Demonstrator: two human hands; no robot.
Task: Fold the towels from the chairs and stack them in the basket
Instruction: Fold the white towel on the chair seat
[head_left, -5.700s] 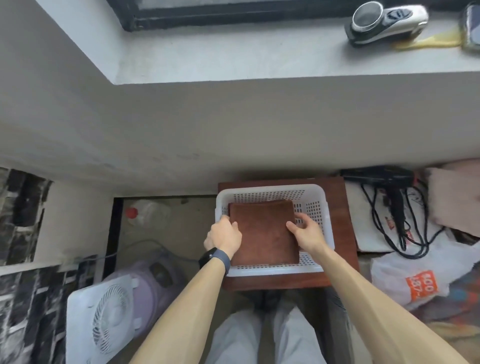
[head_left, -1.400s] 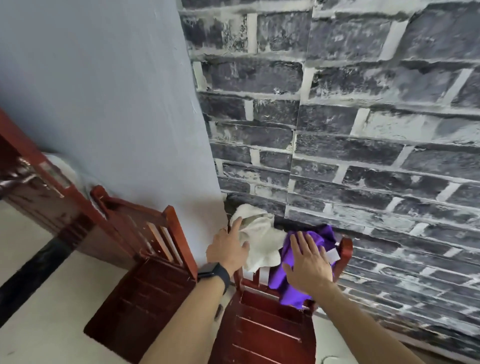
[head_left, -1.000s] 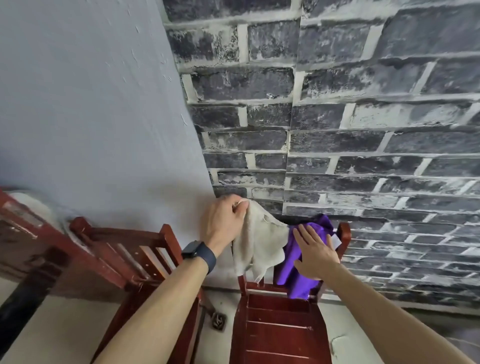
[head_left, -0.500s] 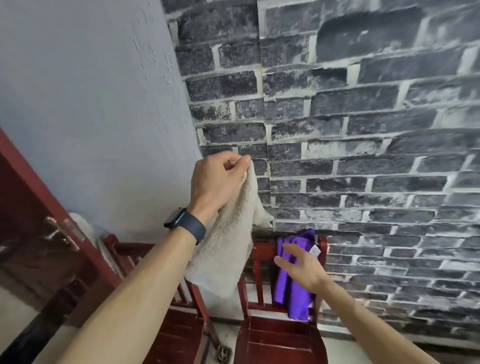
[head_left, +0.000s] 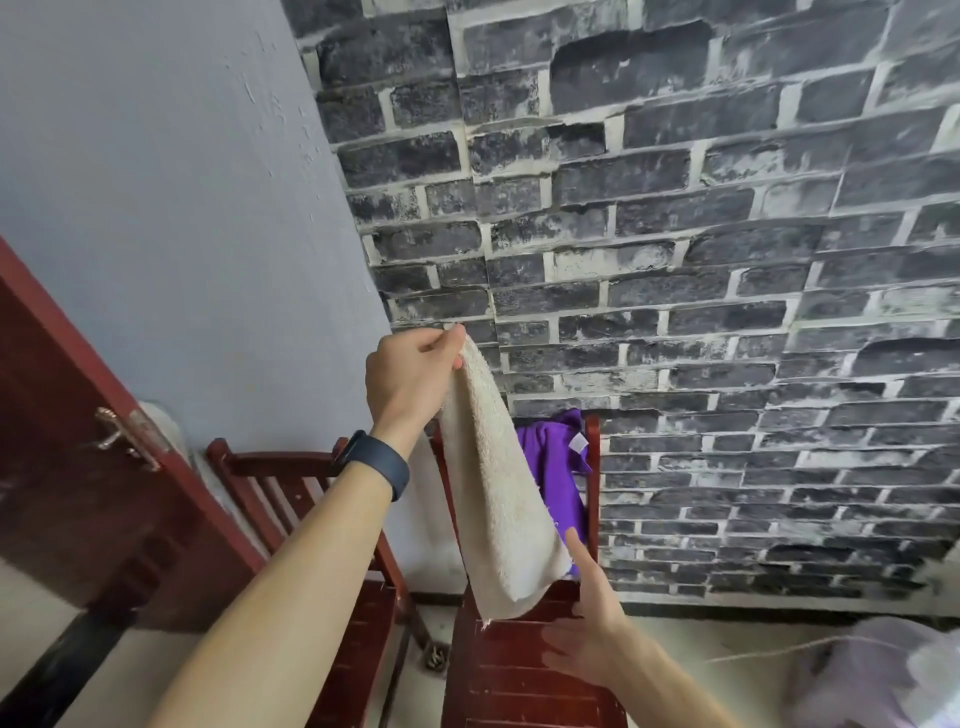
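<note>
While the left hand (head_left: 410, 379) pinches the beige towel (head_left: 498, 499), not yet folded, and the right hand (head_left: 587, 634) holds straight fingers beneath, the purple towel (head_left: 550, 467) hangs on the chair (head_left: 519, 675).

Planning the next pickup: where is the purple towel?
In the head view, the purple towel hangs over the backrest of the right chair, behind the beige towel.

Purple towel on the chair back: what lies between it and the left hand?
The beige terry towel, pinched by the left hand, hangs before the purple cloth towel; the head view shows it.
</note>
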